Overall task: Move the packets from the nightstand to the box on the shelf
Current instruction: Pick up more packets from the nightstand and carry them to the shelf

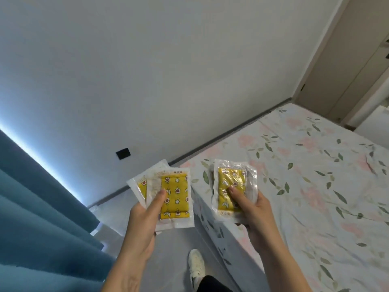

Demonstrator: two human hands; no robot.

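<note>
Packets fill both hands in the lower middle of the frame, held up above the floor (172,245) and the edge of the bed (315,186). The left hand (143,220) grasps 2 overlapping packets (174,194), thumb pressed on the front one; their long axis runs nearly upright in the frame, leaning slightly left at the top. The rear one is mostly covered, only its left edge and top corner showing. The right hand (252,209) grasps a crinkled clear packet (231,186) with a yellow insert, long axis also upright, thumb on its face; whether another lies behind it cannot be told. Printed text on the packets is too small to read. Blue curtains (42,207) fill the lower left, and a white shoe (195,266) shows at the bottom.
</note>
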